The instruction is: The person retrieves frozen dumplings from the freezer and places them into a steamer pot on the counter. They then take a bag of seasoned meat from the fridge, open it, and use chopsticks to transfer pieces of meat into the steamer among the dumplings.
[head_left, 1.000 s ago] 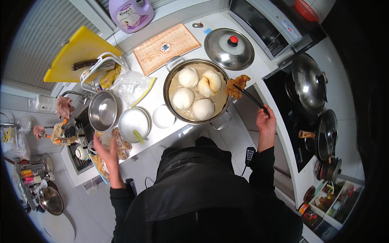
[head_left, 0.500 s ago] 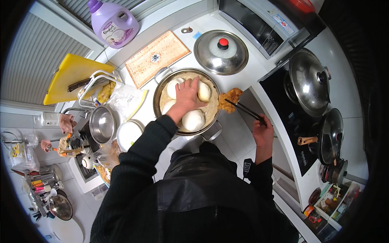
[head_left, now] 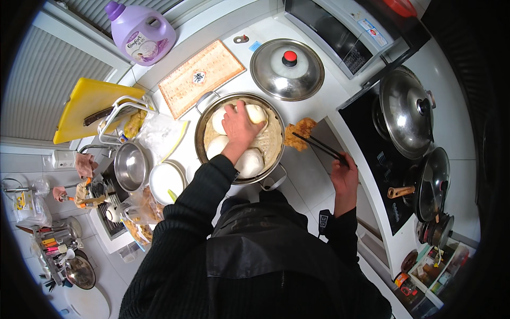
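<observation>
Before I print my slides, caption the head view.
Left hand grips a white bun in a steel pot; right hand holds golden fried food with black chopsticks.

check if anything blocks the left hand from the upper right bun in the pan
Nothing visible does: the left hand appears to have fingers on the round white bun, and the domed metal lid lies beside the round metal pan.

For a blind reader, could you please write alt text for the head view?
A person's left hand grasps one round white bun among four in a round steel pan, while the right hand holds black chopsticks gripping golden-brown fried food; a domed steel lid sits beyond.
</observation>
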